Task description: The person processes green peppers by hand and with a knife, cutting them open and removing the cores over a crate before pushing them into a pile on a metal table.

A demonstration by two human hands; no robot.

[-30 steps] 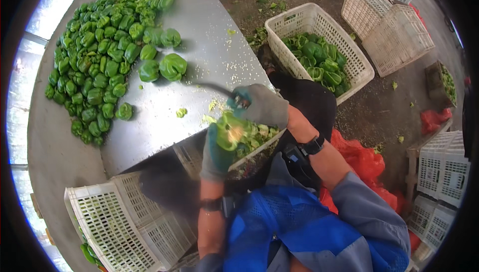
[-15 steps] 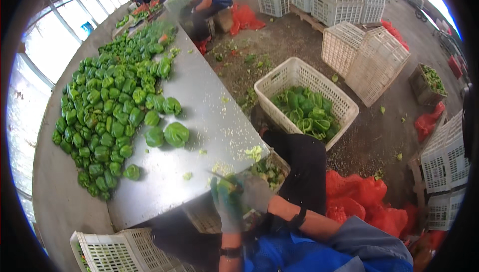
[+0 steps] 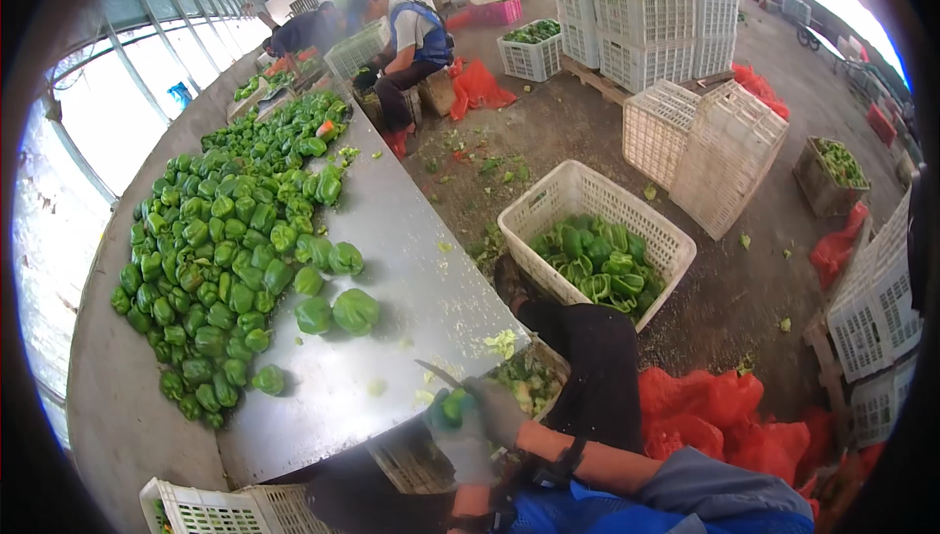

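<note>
My left hand (image 3: 460, 444), in a grey-green glove, is closed around a green bell pepper (image 3: 452, 407) at the near edge of the metal table (image 3: 411, 299). Against it, my gloved right hand (image 3: 499, 413) grips a knife, its thin blade (image 3: 438, 371) slanting out to the upper left over the pepper. The knife's handle is hidden in the glove. Under my hands stands a crate of pepper scraps (image 3: 529, 384). A large heap of whole green peppers (image 3: 220, 260) covers the table's left side, with a few loose ones (image 3: 354, 311) nearer me.
An off-white crate (image 3: 666, 240) part-filled with cut peppers stands on the floor beyond my knee. Red mesh bags (image 3: 700, 417) lie to my right. Stacked crates (image 3: 641, 40) and two tipped crates (image 3: 729, 157) stand farther off. A co-worker (image 3: 411, 40) sits along the table.
The view has tilted up, so the scene sits lower. My hands remain together at the table edge; the left has turned, showing more of the pepper, and the knife blade shows more clearly.
</note>
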